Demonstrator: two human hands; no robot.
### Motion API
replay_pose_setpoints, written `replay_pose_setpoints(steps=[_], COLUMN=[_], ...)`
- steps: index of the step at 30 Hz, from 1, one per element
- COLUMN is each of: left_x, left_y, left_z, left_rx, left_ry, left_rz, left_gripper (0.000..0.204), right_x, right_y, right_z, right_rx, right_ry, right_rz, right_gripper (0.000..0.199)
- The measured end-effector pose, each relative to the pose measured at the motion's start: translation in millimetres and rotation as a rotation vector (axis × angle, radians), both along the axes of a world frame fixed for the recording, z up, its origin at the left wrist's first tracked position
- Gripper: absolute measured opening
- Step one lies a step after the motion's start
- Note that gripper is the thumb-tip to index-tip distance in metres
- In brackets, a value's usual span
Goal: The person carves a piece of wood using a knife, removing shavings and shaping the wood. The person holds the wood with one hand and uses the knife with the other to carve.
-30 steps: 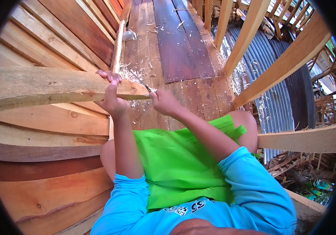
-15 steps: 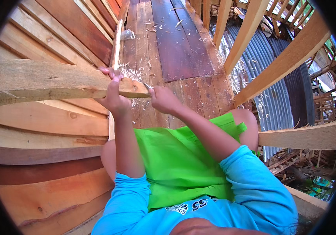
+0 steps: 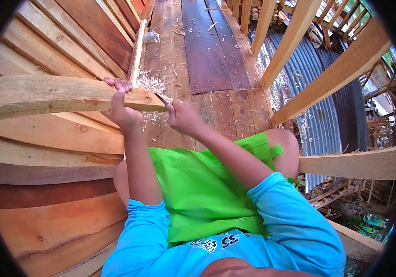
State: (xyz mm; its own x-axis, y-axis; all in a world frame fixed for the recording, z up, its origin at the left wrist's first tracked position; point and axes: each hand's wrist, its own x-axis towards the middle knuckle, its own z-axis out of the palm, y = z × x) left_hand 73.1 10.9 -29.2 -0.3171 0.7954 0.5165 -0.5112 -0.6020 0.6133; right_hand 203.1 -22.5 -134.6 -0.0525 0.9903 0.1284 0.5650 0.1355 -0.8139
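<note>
A thick pale wooden beam comes in from the left and ends in front of me, its end cut to a slant. My left hand is closed around it near that end, fingers over the far side and thumb on top. My right hand is closed in a fist just right of the beam's tip. From the fist a knife with a thin dark blade points up and left, lying against the beam's end. Its handle is hidden in my fingers. Pale curled shavings lie beyond the tip.
A wall of overlapping planks rises on my left. The plank floor carries a dark panel, scattered shavings and a small clear container. Wooden posts line the right, with corrugated metal sheets beyond. A green apron covers my lap.
Both hands and the beam's end have shifted slightly left. More of the dark blade shows now, across the beam's tip.
</note>
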Motion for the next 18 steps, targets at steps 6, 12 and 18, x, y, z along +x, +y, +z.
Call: replay_pose_setpoints(steps=[6,12,18], left_x=[-13.0,-15.8,18.4], left_y=[-3.0,-7.7,-10.6], left_z=[-2.1,-4.1,2.2], left_rx=[-0.01,0.009,0.049], left_ry=[-0.049,-0.035,0.054], left_rz=[-0.008,-0.031,-0.046], left_gripper=[0.027,0.029,0.029], right_x=[-2.9,-2.2,34.9], right_y=[-5.0,-8.2,7.2], right_z=[-2.8,50.2,-5.6], right_rx=[0.015,-0.058,-0.142], right_ry=[-0.014,-0.069,-0.157], right_rz=[-0.012,0.027,0.161], right_gripper=[0.031,0.034,0.037])
